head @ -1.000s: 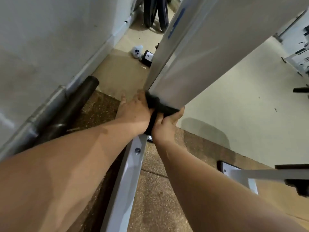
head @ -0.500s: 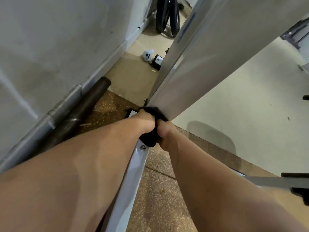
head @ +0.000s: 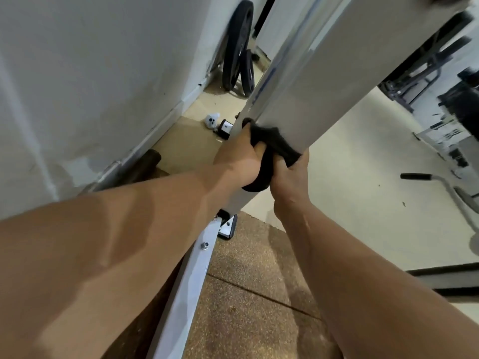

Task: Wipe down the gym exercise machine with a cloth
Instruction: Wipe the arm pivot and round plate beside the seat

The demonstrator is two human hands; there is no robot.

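Now we hold the bunched black cloth (head: 275, 142) with both hands, our left hand (head: 239, 161) and right hand (head: 290, 178) each curled round it, pressing it about the lower end of the broad white metal beam (head: 324, 86) of the gym machine, above the floor (head: 246, 294). Wiping well likely means even pressure and strokes along the beam's long axis, which slants from the floor up toward the upper right.

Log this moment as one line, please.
step: wipe post | left hand: grips cloth | right hand: grips cloth | cloth: against post
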